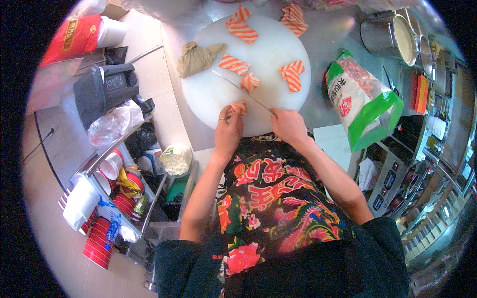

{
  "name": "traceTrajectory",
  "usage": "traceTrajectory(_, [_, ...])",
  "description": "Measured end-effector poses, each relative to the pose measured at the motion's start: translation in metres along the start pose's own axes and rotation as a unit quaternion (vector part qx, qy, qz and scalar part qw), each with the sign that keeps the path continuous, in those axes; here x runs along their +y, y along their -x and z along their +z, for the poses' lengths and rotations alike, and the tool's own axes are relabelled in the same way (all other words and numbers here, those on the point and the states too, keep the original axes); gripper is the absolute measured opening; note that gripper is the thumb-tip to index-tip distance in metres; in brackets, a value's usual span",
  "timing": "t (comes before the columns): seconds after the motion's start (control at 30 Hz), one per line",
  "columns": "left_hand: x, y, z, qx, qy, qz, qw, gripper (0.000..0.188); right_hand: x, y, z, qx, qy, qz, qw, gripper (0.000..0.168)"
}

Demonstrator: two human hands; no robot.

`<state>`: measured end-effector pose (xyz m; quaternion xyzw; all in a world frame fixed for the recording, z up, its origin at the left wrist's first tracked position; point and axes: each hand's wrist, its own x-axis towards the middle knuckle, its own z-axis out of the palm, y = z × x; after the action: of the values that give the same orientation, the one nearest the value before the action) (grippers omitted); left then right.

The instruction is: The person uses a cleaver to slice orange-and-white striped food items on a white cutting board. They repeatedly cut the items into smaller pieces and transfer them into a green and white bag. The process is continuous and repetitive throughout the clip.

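Note:
Before me is a round white cutting board (261, 48). My right hand (288, 124) grips a knife near the board's front edge; its narrow blade (244, 89), seen nearly edge-on, slants to the upper left. With bent fingers, my left hand (228, 128) holds a small orange-and-white striped piece (238, 107) at the front left of the board. Another striped piece (250, 82) sits beside the blade. Farther up lie a flat striped piece (234, 65), an angled one (291, 75) and a larger one (242, 25). Whether they are food or wrapped packets, I cannot tell.
A crumpled tan cloth (199, 57) lies on the board's left edge. Another striped piece (294, 19) rests on the metal counter. At right are a green-edged plastic food bag (363, 102), scissors (390, 80) and a metal pot (380, 37). A dark bin (106, 91) stands at left.

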<state>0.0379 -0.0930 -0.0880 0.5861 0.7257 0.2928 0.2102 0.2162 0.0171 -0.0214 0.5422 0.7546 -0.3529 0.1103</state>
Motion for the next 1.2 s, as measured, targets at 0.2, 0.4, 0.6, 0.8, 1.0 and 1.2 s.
traceTrajectory(0.2, [-0.015, 0.000, -0.001, -0.038, -0.029, 0.104, 0.993, 0.028, -0.011, 0.049, -0.022, -0.048, 0.059, -0.006, 0.997, 0.026])
traceTrajectory(0.4, [-0.025, 0.003, -0.003, -0.084, -0.029, 0.105, 0.990, 0.032, -0.018, 0.080, -0.014, -0.035, 0.054, -0.007, 0.998, 0.021])
traceTrajectory(0.6, [-0.020, -0.008, -0.006, -0.125, 0.106, 0.005, 0.986, 0.044, -0.027, 0.087, -0.006, -0.047, 0.029, 0.017, 0.998, 0.018])
traceTrajectory(0.8, [-0.036, -0.009, -0.005, -0.113, 0.035, 0.136, 0.984, 0.041, -0.032, 0.084, 0.006, -0.044, 0.031, 0.057, 0.997, 0.015])
traceTrajectory(1.0, [-0.034, -0.003, -0.007, -0.215, 0.181, -0.124, 0.952, 0.038, -0.036, 0.068, 0.019, -0.062, 0.035, 0.089, 0.993, 0.013])
traceTrajectory(1.2, [-0.028, -0.008, -0.004, -0.131, 0.123, 0.052, 0.982, 0.027, -0.033, 0.028, 0.048, -0.040, 0.051, 0.052, 0.997, 0.015])
